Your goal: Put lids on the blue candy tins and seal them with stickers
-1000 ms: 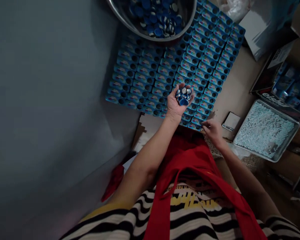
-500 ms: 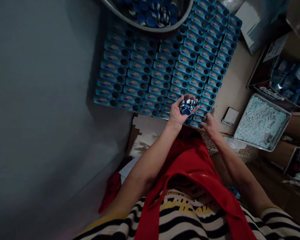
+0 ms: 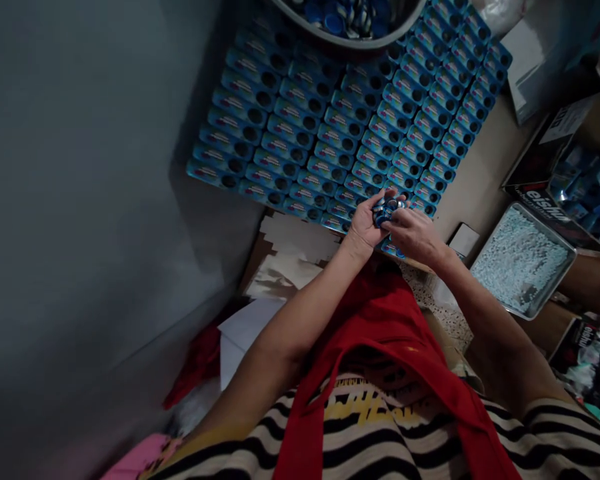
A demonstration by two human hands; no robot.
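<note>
The left hand (image 3: 365, 225) cups a pile of blue caps (image 3: 384, 212) above rows of blue packs (image 3: 335, 139). The right hand (image 3: 416, 235) reaches into the pile; its grip cannot be told.

Blue rectangular packs (image 3: 333, 135) are dotted with dark circles; below them, a black-and-cream striped cloth shirt (image 3: 370, 440) is crossed by a red cloth apron (image 3: 375, 313).

I hold a loose heap of small blue-and-silver caps (image 3: 381, 215) right of centre; blue packs (image 3: 334, 137) with dark round spots lie in rows, upper middle.
</note>
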